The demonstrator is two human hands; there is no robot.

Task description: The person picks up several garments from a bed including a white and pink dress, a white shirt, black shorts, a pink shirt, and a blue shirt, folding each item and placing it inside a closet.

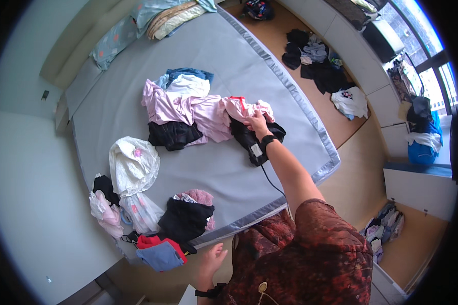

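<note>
My right arm reaches over the bed, and my right hand [258,123] is closed on the edge of a pale pink garment [234,108] with a red strip. Beneath and beside that garment lies a black garment [254,147] with a white label. A lilac garment [170,105] spreads out to its left, against a folded black one [174,134] and white and blue clothes [188,84]. My left hand [215,258] hangs beyond the near bed edge, holding nothing, its fingers loosely apart. Closest to it are a black garment [185,218] and folded red and blue clothes [160,253].
The grey bed [269,76] carries a white lacy garment [134,165] at the left and pillows [112,43] at the far end. Clothes lie in a heap [323,71] on the floor at the right, and more fill an open drawer [384,229]. A dark cable [273,182] crosses the bed edge.
</note>
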